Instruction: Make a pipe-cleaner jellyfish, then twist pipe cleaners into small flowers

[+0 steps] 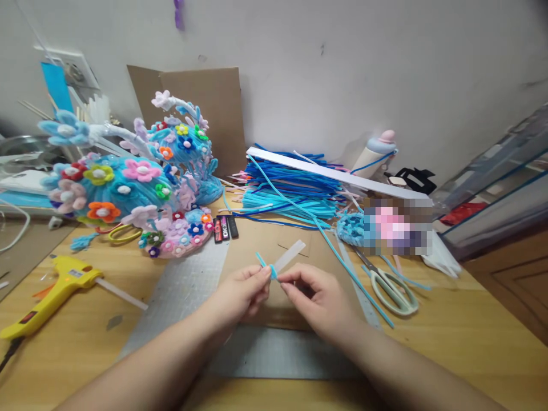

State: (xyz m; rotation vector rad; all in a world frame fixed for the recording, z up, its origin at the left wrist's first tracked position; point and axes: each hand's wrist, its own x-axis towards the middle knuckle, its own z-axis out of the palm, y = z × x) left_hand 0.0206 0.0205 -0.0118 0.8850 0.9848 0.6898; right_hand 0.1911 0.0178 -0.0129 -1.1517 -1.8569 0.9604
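Left hand (246,291) and right hand (314,297) both pinched shut on a light-blue pipe cleaner (268,267) wrapped round a flat translucent strip (289,256), held just above the cardboard sheet (274,251); fingertips meet at the wrap, likely to keep it tight. Scissors (391,288) right of the cardboard, glue gun (51,294) well left of it

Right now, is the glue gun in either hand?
No. The yellow glue gun lies on the table at far left, while both hands pinch a light blue pipe cleaner.
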